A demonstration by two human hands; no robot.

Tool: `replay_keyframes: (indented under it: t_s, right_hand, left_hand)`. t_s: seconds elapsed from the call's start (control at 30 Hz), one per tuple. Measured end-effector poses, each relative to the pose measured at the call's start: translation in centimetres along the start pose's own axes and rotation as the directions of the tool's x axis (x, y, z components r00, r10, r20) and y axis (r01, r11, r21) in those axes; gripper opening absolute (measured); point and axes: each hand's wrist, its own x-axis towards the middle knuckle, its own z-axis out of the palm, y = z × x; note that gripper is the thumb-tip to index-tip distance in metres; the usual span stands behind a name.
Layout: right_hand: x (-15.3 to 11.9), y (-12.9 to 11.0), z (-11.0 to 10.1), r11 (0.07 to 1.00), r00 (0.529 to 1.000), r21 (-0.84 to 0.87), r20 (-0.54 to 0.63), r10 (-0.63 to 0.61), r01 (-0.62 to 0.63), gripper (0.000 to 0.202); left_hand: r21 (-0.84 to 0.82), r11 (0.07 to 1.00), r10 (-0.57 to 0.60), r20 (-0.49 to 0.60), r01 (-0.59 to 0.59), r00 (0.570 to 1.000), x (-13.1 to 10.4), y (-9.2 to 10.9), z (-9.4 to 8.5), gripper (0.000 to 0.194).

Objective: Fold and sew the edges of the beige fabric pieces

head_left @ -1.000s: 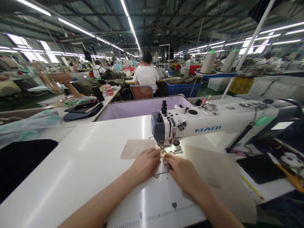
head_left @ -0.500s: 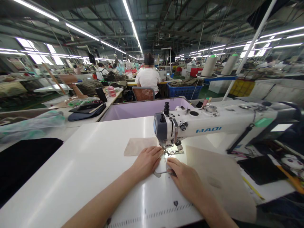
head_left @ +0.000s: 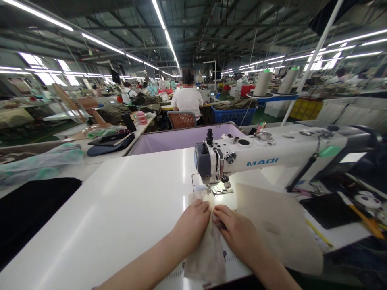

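A narrow piece of beige cloth (head_left: pixel 205 262) runs from just in front of the sewing machine's presser foot (head_left: pixel 215 189) toward me, to the table's front edge. My left hand (head_left: pixel 193 221) is closed on its upper part, fingers bent together near the cloth's right edge. At that edge my right hand (head_left: pixel 238 229) pinches with thumb and fingertips. Something small and dark is tucked under its fingers; I cannot make out what. The white sewing machine (head_left: pixel 263 159) stands just beyond both hands, its lamp lighting the needle area.
A larger beige cloth panel (head_left: pixel 276 229) lies right of my right hand. Farther right are a black flat item (head_left: pixel 328 211) and a yellow tape (head_left: pixel 319 233). Dark cloth (head_left: pixel 36 213) lies at left. Behind the white table (head_left: pixel 121 217) is a lilac-lined bin (head_left: pixel 169 141); a person (head_left: pixel 187 98) sits beyond.
The small beige cloth has moved from flat beyond my left hand to under both hands, stretching toward me. My left hand has come closer to me, now gripping it.
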Motion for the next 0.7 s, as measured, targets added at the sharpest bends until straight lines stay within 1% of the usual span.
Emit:
replay_keyframes:
  t_s: [0.13, 0.27, 0.33, 0.4, 0.47, 0.53, 0.6, 0.7]
  right_hand:
    - [0.0, -0.1, 0.3, 0.998, 1.000, -0.055, -0.003, -0.012, 0.012, 0.034]
    - [0.0, -0.1, 0.4, 0.998, 0.999, -0.061, -0.010, -0.032, 0.031, 0.035]
    - [0.0, -0.1, 0.5, 0.997, 0.999, -0.068, -0.001, -0.034, 0.034, 0.036]
    - [0.0, -0.1, 0.5, 0.997, 0.999, -0.075, 0.007, -0.033, 0.033, 0.036]
    - [0.1, -0.1, 0.7, 0.996, 1.000, -0.080, 0.004, -0.029, 0.029, 0.036]
    - [0.1, -0.1, 0.8, 0.996, 1.000, -0.088, -0.004, -0.025, 0.024, 0.035]
    - [0.1, -0.1, 1.0, 0.995, 1.000, -0.094, -0.013, -0.024, 0.023, 0.033]
    - [0.1, -0.1, 1.2, 0.996, 0.999, -0.090, -0.035, -0.022, 0.018, 0.029]
  left_hand:
    - [-0.019, 1.000, 0.017, -0.040, -0.018, 0.999, -0.2, -0.6, 0.2, 0.015]
    - [-0.017, 1.000, 0.008, -0.063, -0.009, 0.998, -0.5, -0.4, 0.5, 0.016]
    - [-0.002, 1.000, -0.026, -0.052, 0.026, 0.998, -0.6, -0.2, 0.6, 0.017]
    - [0.023, 0.995, -0.100, -0.038, 0.101, 0.994, -0.7, -0.4, 0.6, 0.019]
    - [0.040, 0.980, -0.191, -0.042, 0.193, 0.981, -0.5, -1.0, 0.4, 0.027]
    - [0.038, 0.971, -0.233, -0.058, 0.235, 0.971, -0.2, -2.1, 0.2, 0.039]
    - [0.018, 0.978, -0.204, -0.068, 0.206, 0.977, 0.1, -3.4, 0.0, 0.046]
    - [-0.009, 0.991, -0.130, -0.091, 0.130, 0.987, 0.6, -5.1, 0.0, 0.044]
